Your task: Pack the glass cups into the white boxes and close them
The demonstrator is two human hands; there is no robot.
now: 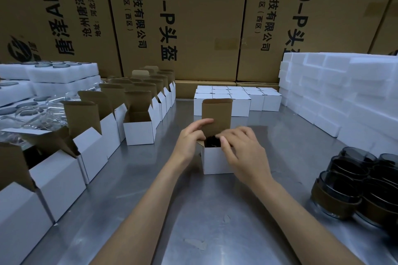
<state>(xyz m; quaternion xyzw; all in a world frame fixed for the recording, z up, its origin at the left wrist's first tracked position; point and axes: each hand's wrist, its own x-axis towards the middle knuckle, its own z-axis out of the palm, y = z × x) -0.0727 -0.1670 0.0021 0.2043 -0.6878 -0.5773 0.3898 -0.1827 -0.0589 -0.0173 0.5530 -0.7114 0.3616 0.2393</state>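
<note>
At table centre, left hand (191, 137) pinches the upright lid flap of the white box (216, 160), steadying it; right hand (242, 146) curls over the rim, apparently folding a side flap in. Dark glass cup (212, 142) sits inside. Open boxes (137, 129) queue left, closed boxes (241, 99) far, unpacked cups (353, 185) near right for easy reach.

One head-worn camera looks forward and down, close over the metal table (193, 211) (wide-angle, edges bowed).

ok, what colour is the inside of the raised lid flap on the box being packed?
Brown kraft cardboard on the raised lid flap; the small white cardboard box is white outside. Head view.
</note>
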